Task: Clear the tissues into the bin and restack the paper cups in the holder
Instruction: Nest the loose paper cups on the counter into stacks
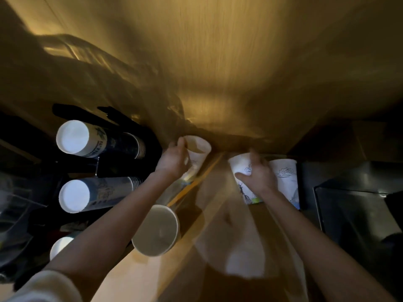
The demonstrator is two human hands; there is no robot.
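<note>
My left hand [172,162] grips a white paper cup [199,149] by its side, at the back of the wooden counter against the wall. My right hand [259,175] wraps around a second printed paper cup [239,166], and a third printed cup [285,173] stands just right of it. Another white cup [156,229] sits near the counter's front left, beside my left forearm. At the left, the black cup holder [109,162] carries stacks of cups lying sideways, their white bases [73,137] facing me. The image is blurred and dim. No tissues are clearly visible.
A blurred pale shape [242,264] lies on the counter in front of me; I cannot tell what it is. A dark box or bin [357,214] stands at the right. A wooden wall [218,62] rises directly behind the counter.
</note>
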